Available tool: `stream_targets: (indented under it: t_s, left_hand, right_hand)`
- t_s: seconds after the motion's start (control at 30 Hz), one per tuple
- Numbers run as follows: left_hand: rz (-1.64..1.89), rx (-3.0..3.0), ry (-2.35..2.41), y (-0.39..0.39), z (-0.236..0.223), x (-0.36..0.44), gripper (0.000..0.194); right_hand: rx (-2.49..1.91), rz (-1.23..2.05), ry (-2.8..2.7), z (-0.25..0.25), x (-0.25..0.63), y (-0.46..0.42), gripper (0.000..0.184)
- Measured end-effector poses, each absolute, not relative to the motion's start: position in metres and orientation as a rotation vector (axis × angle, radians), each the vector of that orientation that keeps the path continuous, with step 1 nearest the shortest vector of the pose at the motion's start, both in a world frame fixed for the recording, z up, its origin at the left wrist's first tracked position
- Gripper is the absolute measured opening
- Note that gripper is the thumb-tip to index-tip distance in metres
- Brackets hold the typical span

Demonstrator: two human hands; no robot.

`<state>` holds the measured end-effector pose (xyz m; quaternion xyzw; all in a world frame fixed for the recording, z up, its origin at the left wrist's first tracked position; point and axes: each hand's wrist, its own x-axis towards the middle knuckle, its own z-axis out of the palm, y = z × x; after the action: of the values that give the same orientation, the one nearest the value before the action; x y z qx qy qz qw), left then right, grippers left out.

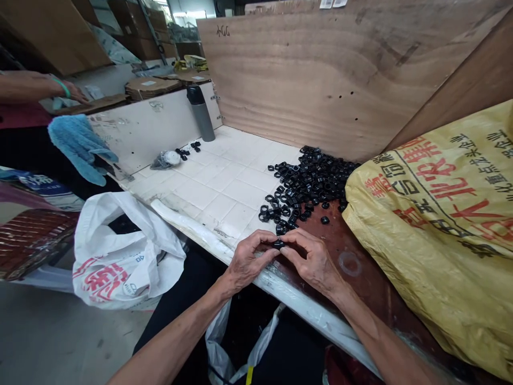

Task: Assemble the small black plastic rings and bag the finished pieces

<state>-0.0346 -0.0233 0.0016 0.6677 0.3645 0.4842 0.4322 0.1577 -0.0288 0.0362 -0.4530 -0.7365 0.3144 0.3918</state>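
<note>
A small black plastic ring-like part [278,244] is pinched between the fingertips of both hands, just above the table's front edge. My left hand [249,259] grips it from the left with thumb and forefinger. From the other side my right hand [309,260] closes its thumb and fingers on the same part. The fingertips hide much of its shape. Right behind the hands lies a heap of similar black plastic parts [316,179], many of them rings, spread over the white tiled surface and a reddish-brown board [360,289].
A yellow woven sack [433,230] bulges on the right. Wooden panels [320,80] wall the back. A grey bottle [203,120] and a small clear bag [165,159] stand farther left. A white bag [124,251] hangs at the edge. Another person's arm [36,88] shows far left.
</note>
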Motion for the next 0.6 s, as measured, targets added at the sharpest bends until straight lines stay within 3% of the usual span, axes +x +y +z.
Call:
stream_targets:
  t_s: [0.4,0.6]
  left_hand:
    - [1.241,1.657,0.956,-0.027,0.008,-0.034,0.019]
    - [1.263,1.569,0.972,-0.025,0.002,-0.032,0.029]
  right_hand:
    - [-1.261,0.816,-1.795,0.032,0.151,-0.033,0.012]
    - [-1.061,0.568,-1.837,0.001,0.159,-0.02,0.012]
